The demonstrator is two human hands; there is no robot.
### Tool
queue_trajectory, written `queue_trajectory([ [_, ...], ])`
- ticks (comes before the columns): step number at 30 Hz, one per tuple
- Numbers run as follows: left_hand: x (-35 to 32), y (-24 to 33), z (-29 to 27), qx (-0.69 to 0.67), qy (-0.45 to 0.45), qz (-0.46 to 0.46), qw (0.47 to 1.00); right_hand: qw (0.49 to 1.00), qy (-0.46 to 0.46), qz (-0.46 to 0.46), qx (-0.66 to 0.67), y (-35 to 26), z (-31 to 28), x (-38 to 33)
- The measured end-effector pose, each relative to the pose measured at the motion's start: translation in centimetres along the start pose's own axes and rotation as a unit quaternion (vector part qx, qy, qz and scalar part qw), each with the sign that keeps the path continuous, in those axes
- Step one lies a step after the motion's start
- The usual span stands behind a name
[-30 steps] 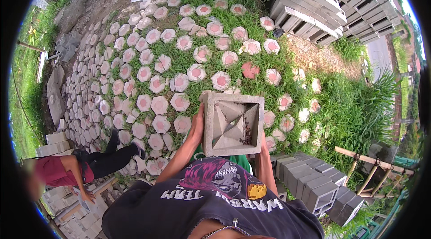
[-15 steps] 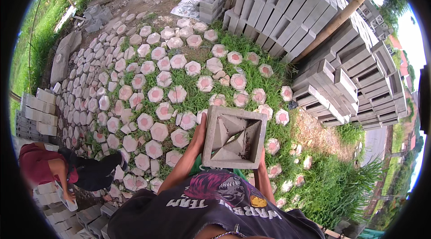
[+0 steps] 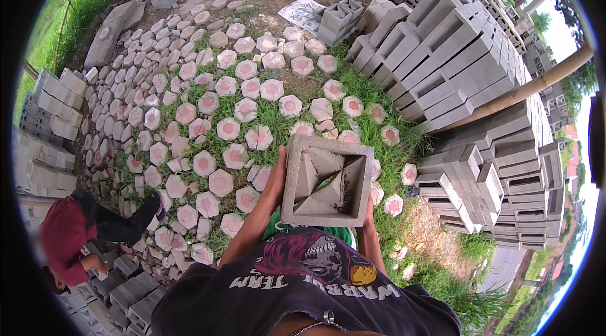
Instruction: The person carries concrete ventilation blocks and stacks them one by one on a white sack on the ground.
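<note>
A square grey concrete vent block [image 3: 304, 175] is held up in front of my chest, between my two hands. Its open face points up at me, showing slanted inner facets and a narrow slit with green grass visible through it. My left hand [image 3: 276, 175] presses against the block's left side, fingers mostly hidden behind it. On the opposite side, my right hand [image 3: 367, 217] grips near the lower right corner, largely covered by the block. Below the block, hexagonal pavers [image 3: 221, 182] with pinkish centres lie among grass.
Tall stacks of grey concrete blocks [image 3: 435, 52] stand at the right, with a bamboo pole [image 3: 524, 92] slanting between them. More blocks [image 3: 47, 162] are piled at the left. A person in a maroon top [image 3: 66, 235] bends over blocks [image 3: 136, 295] at the lower left.
My view has shifted, so the pavers and right-hand stacks sit differently in it. The block stays between my hands. At the left, the other person has bent lower.
</note>
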State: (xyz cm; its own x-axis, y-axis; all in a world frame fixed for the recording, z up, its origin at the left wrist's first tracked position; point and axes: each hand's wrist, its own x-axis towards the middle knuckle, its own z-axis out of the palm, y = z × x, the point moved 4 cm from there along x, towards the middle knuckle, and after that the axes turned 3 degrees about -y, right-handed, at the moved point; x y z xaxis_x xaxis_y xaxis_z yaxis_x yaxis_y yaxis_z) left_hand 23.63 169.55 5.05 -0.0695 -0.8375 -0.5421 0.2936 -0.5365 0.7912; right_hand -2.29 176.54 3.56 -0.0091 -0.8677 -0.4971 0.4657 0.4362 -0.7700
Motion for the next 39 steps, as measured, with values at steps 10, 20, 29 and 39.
queue_trajectory([
  [10,15.4,9.5,1.6,-0.110,0.005,0.025,0.994,0.993,-0.108,0.045,0.029,-10.3,6.9,19.8],
  [20,27.1,22.0,6.1,-0.158,0.037,0.042,0.986,0.988,-0.125,0.094,-0.011,-22.0,13.0,34.3],
  [29,39.6,27.8,1.5,-0.177,0.039,0.081,0.980,0.983,-0.138,0.112,-0.048,-23.4,18.1,49.3],
  [39,54.2,42.1,-2.6,-0.177,-0.010,0.111,0.978,0.983,-0.138,0.100,-0.065,-30.9,31.0,65.0],
])
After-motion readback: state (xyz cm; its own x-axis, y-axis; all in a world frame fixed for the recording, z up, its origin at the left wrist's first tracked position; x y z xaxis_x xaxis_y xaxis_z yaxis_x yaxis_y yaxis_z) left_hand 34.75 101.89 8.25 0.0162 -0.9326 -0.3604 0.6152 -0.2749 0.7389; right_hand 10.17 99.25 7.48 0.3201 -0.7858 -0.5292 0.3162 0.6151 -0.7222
